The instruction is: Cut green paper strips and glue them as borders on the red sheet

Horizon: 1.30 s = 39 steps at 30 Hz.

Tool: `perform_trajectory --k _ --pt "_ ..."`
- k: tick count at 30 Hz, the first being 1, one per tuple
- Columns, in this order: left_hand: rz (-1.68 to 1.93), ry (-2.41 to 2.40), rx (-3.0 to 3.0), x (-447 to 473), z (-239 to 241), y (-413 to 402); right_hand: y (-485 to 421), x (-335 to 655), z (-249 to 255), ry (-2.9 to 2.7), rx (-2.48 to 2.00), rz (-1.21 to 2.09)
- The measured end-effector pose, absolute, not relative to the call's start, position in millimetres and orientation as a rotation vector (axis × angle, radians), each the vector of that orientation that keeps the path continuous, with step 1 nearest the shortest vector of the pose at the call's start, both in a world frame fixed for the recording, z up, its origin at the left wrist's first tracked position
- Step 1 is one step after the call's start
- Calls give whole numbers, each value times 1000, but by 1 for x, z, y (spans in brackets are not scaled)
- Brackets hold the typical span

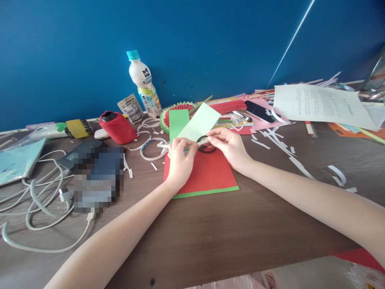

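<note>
My left hand (pixel 179 160) and my right hand (pixel 229 145) meet above a red sheet of paper (pixel 207 174) that lies on a green sheet. Both hands pinch the near edge of a light green paper strip (pixel 200 122), which tilts up and away from me. A thin white strip (pixel 162 145) sticks out to the left of my left fingers. A small dark tape roll (pixel 206 147) rests on the red sheet between my hands, partly hidden by my right fingers. A darker green strip (pixel 178 122) stands behind the light one.
White cables (pixel 42 200) and a blurred object lie at the left. A red pouch (pixel 117 127), a drink bottle (pixel 144 83) and a pleated red-green fan (pixel 176 108) stand near the blue wall. Paper scraps, a phone (pixel 260 111) and printed sheets (pixel 319 105) cover the right.
</note>
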<state>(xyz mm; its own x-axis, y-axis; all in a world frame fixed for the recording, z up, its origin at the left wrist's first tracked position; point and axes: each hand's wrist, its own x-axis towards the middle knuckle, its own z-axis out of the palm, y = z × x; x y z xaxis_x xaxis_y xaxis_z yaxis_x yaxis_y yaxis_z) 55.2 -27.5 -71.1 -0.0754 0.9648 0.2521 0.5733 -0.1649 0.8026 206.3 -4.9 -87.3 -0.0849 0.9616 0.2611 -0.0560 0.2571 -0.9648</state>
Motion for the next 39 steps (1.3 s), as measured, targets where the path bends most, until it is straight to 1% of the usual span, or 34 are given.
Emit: perform_trajectory --k 5,7,10,17,39 --pt "1174 1671 1750 54 -72 -27 -12 204 -81 -1535 -974 662" --pt "1170 1662 1765 54 -72 -28 -16 202 -79 -1660 -959 572" --pt "1138 1638 1798 55 -69 -29 -19 200 -79 -1771 -946 567" --pt "1098 1530 1876 55 -67 -31 -14 201 -82 -1750 -993 647" --pt "1082 1589 1901 54 -69 -31 -15 201 -86 -1897 -959 393"
